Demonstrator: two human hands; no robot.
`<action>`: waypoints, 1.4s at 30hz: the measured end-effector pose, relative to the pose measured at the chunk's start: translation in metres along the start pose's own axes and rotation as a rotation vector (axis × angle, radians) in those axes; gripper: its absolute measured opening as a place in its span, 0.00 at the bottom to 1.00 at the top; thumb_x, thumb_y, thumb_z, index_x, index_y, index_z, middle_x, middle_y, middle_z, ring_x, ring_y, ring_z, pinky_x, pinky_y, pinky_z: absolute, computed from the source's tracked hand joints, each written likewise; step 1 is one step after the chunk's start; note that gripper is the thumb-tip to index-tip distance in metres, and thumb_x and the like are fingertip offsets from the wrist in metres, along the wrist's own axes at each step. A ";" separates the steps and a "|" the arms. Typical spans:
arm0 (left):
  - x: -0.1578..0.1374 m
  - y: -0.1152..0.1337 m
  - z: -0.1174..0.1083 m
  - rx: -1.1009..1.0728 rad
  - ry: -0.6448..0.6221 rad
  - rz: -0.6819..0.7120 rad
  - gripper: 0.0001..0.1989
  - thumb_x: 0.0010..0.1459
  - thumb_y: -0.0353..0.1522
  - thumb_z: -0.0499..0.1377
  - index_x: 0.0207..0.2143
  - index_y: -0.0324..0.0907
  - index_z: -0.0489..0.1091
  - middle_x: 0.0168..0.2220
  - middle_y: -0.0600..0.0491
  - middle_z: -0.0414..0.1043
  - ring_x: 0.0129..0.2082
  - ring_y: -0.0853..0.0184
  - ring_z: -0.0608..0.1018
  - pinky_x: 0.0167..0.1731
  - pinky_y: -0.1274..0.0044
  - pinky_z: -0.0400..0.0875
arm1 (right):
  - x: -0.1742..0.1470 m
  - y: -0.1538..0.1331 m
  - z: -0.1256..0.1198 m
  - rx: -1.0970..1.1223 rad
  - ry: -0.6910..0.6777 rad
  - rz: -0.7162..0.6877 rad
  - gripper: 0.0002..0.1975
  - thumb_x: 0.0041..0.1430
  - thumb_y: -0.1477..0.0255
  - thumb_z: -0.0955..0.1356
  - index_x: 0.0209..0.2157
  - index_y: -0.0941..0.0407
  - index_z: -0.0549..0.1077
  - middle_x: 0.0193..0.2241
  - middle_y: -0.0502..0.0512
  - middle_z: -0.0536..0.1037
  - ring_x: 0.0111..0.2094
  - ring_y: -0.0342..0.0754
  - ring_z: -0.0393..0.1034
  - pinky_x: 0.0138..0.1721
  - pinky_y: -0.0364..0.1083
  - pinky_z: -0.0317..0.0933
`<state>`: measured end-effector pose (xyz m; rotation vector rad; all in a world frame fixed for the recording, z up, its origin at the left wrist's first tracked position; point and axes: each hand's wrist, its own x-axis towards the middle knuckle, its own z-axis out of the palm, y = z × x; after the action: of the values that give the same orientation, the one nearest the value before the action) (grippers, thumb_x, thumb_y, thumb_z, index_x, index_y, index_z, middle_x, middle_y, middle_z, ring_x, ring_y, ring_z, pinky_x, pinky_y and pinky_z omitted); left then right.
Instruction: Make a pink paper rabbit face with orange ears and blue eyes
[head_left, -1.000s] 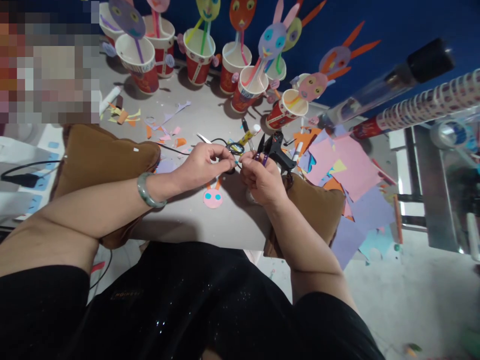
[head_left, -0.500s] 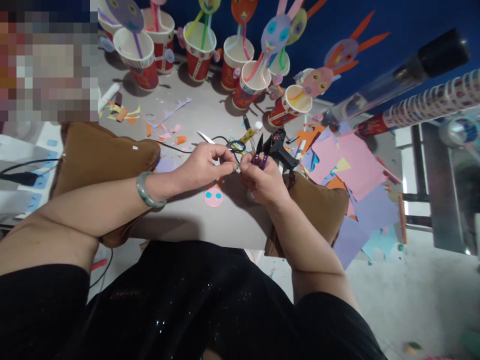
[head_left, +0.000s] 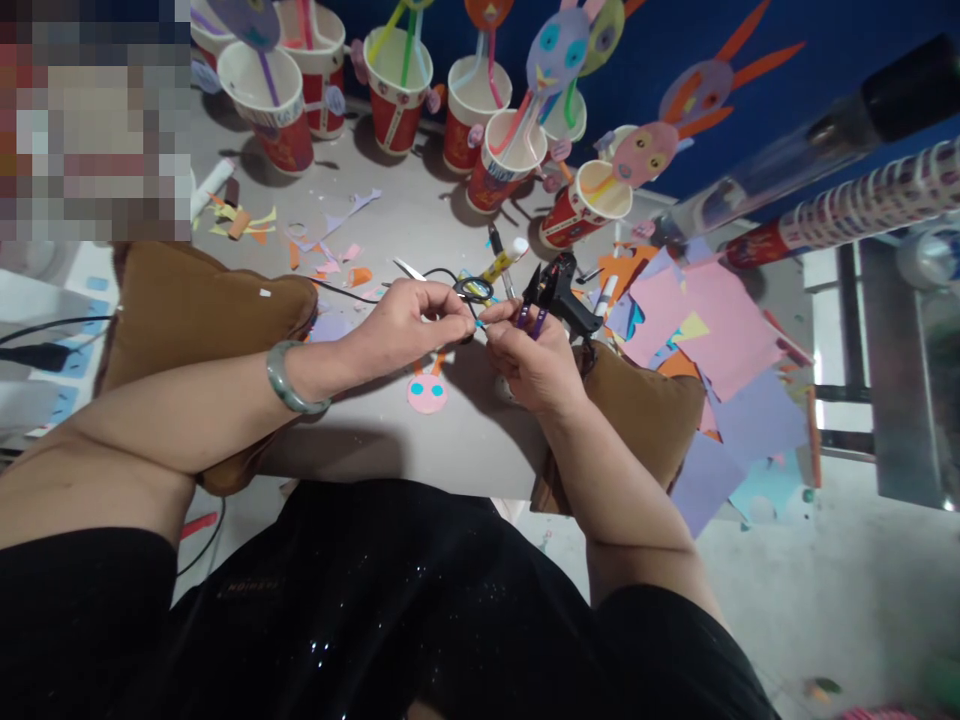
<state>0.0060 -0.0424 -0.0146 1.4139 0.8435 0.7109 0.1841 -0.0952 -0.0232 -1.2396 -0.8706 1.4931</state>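
My left hand (head_left: 416,325) is closed, thumb and forefinger pinching a tiny blue scrap of paper (head_left: 479,324). Close beside it on the right, my right hand (head_left: 536,365) is closed around thread snips (head_left: 538,320) with purple handles and dark blades pointing up and away. Its thumb and forefinger tips are right at the blue scrap; whether they grip it too I cannot tell. Below my hands on the table lies a pink paper face (head_left: 427,404) with two blue eyes and orange ears. Behind my left hand a white scissor blade (head_left: 409,269) sticks out.
A black glue gun (head_left: 571,312) lies just right of my right hand. Brown cushions (head_left: 214,310) flank my forearms. Several red paper cups (head_left: 397,125) with paper faces on straws stand at the back. Coloured paper sheets (head_left: 731,320) pile up on the right; scraps (head_left: 352,250) litter the table.
My right fingers have opened out slightly and shifted a little right, so the blue scrap shows between the fingertips. The snips moved along with that hand. The view has tilted slightly.
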 end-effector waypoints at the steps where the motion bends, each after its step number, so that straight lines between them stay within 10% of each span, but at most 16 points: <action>1: 0.000 0.000 0.000 0.003 0.001 0.000 0.08 0.51 0.34 0.64 0.23 0.40 0.73 0.23 0.56 0.70 0.26 0.72 0.69 0.28 0.78 0.64 | 0.000 0.001 0.000 -0.020 -0.011 -0.007 0.17 0.46 0.62 0.79 0.31 0.54 0.72 0.14 0.37 0.56 0.15 0.36 0.45 0.18 0.41 0.40; 14: 0.001 -0.002 0.000 -0.014 -0.030 -0.012 0.08 0.54 0.33 0.61 0.25 0.40 0.74 0.25 0.56 0.73 0.28 0.73 0.71 0.31 0.78 0.66 | -0.001 -0.001 0.003 -0.014 -0.058 0.031 0.19 0.48 0.58 0.78 0.25 0.53 0.68 0.14 0.39 0.54 0.15 0.36 0.43 0.18 0.41 0.39; 20: 0.002 0.001 0.000 -0.052 -0.040 -0.063 0.12 0.56 0.33 0.58 0.22 0.40 0.74 0.25 0.54 0.75 0.29 0.71 0.75 0.34 0.77 0.72 | -0.009 0.005 -0.003 -0.539 0.174 -0.442 0.11 0.57 0.59 0.74 0.30 0.51 0.76 0.21 0.47 0.68 0.22 0.42 0.58 0.26 0.45 0.55; 25: 0.003 0.001 0.001 -0.111 -0.102 -0.095 0.12 0.56 0.34 0.59 0.22 0.40 0.74 0.24 0.54 0.74 0.29 0.70 0.76 0.33 0.77 0.71 | -0.005 0.014 -0.024 -1.010 0.022 -0.788 0.09 0.61 0.60 0.70 0.34 0.48 0.81 0.19 0.48 0.68 0.22 0.44 0.58 0.29 0.48 0.55; 42: 0.002 0.003 -0.001 -0.113 -0.085 -0.079 0.06 0.50 0.32 0.64 0.23 0.40 0.74 0.24 0.56 0.73 0.26 0.73 0.71 0.30 0.78 0.67 | -0.004 0.016 -0.028 -1.120 -0.024 -0.973 0.05 0.62 0.68 0.69 0.35 0.49 0.78 0.19 0.48 0.68 0.22 0.44 0.59 0.29 0.48 0.53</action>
<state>0.0061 -0.0399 -0.0120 1.2937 0.7769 0.6248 0.2076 -0.1048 -0.0439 -1.1775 -2.0757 0.1542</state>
